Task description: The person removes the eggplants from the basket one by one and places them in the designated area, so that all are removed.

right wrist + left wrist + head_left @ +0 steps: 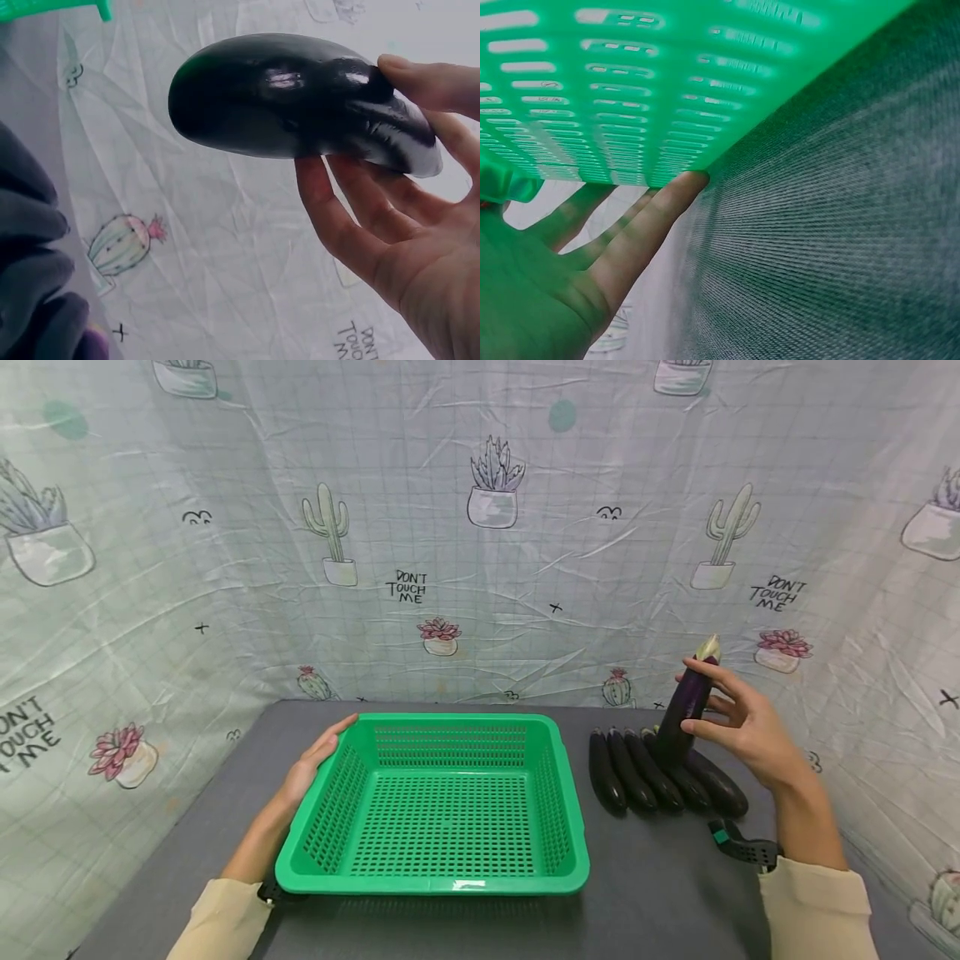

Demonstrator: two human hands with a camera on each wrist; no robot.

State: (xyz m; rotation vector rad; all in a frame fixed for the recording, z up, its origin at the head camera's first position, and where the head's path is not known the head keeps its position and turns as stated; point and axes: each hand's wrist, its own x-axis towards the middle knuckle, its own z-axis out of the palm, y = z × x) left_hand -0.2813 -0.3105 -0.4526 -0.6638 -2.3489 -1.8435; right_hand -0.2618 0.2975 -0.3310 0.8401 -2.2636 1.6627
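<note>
My right hand grips a dark purple eggplant between thumb and fingers. It tilts with its pale stem end up, above a row of several eggplants on the table. In the right wrist view, the held eggplant points its rounded end left, with the thumb on one side and fingers on the other. My left hand rests against the left side of a green plastic basket, which has nothing in it. The left wrist view shows straight fingers touching the basket's slotted outer wall.
A grey cloth covers the table. Behind and on both sides hangs a pale curtain printed with potted plants. The eggplant row lies close to the basket's right side.
</note>
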